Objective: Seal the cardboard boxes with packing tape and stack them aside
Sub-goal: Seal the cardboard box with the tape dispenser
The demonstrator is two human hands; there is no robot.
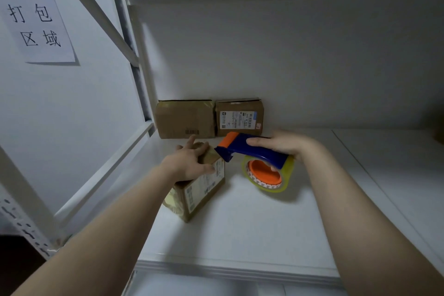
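A small cardboard box (204, 190) with white labels on its side stands on the white shelf (240, 235), left of centre. My left hand (189, 163) lies on the box's top, fingers spread over it and thumb against the near edge. My right hand (286, 144) grips the blue and orange tape dispenser (242, 149), which carries a roll of clear tape (266, 175). The dispenser's front end hangs just right of the box's top, close to my left fingers.
Two more cardboard boxes stand side by side against the back wall: a plain one (185, 119) and a labelled one (240, 116). A paper sign (33, 14) hangs on the left wall. Shelf uprights and a diagonal brace (105, 21) run along the left.
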